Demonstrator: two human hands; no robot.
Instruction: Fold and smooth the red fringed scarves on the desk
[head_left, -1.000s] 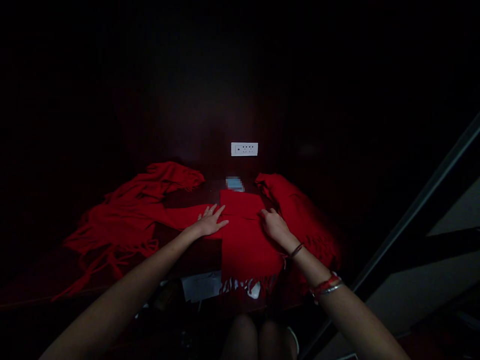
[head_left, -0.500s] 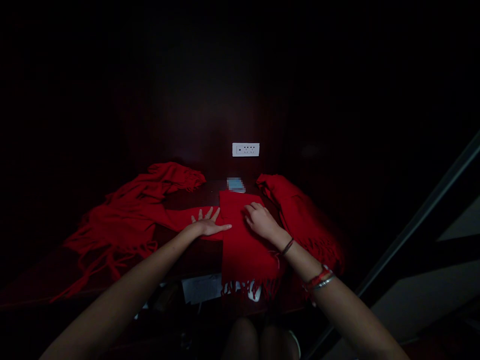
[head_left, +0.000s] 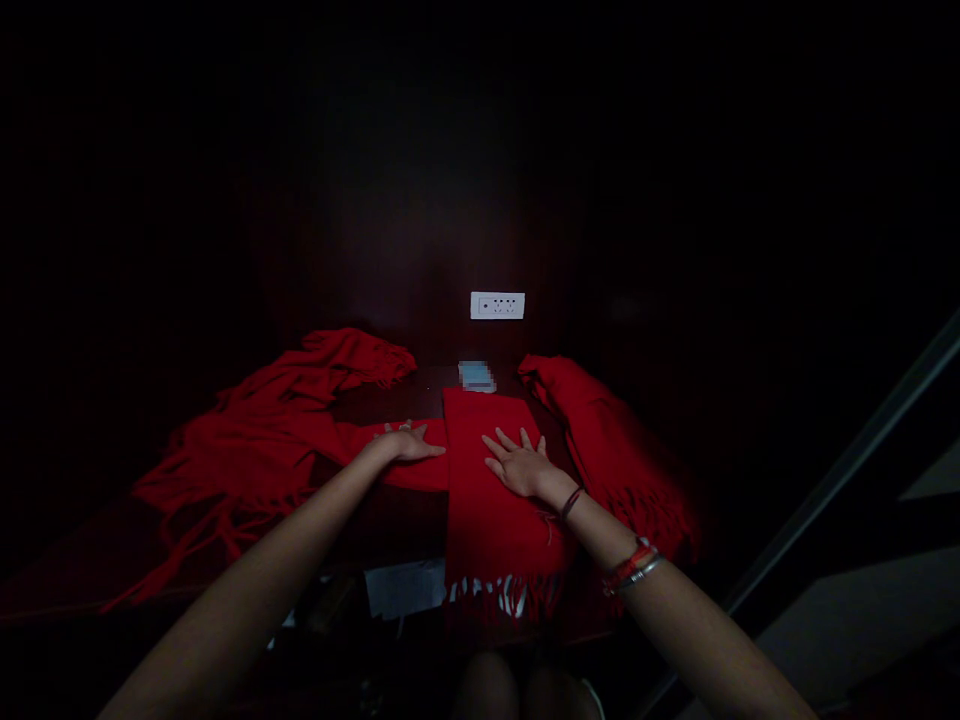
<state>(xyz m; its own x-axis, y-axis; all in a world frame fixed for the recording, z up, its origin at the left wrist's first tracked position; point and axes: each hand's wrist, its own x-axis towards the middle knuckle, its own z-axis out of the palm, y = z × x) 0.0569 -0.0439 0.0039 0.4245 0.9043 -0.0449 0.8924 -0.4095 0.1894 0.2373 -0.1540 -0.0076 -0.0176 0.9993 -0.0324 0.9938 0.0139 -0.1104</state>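
A red fringed scarf [head_left: 487,530] lies flat on the dark table in front of me, its tassels hanging at the near edge. On its upper right part rests my right hand [head_left: 517,465], palm down with spread fingers. My left hand [head_left: 405,443] lies open on a red strip of cloth [head_left: 412,475] that runs leftward from beneath the scarf; its thumb reaches the scarf's left edge. Farther left is a rumpled heap of red fringed cloth [head_left: 255,440]. To the right, another red fringed scarf [head_left: 607,430] lies loosely bunched.
A white wall socket [head_left: 497,306] is on the dark wall behind the table. A blurred light-blue item [head_left: 476,376] lies just beyond the scarf. Below the table's near edge is a pale sheet [head_left: 405,588]. A slanting metal-edged frame [head_left: 840,480] stands at the right.
My right hand has moved from the scarf's right edge inward and flattened, fingers spreading. The crosswise fold line on the scarf no longer shows. My left hand has shifted slightly left off the scarf.
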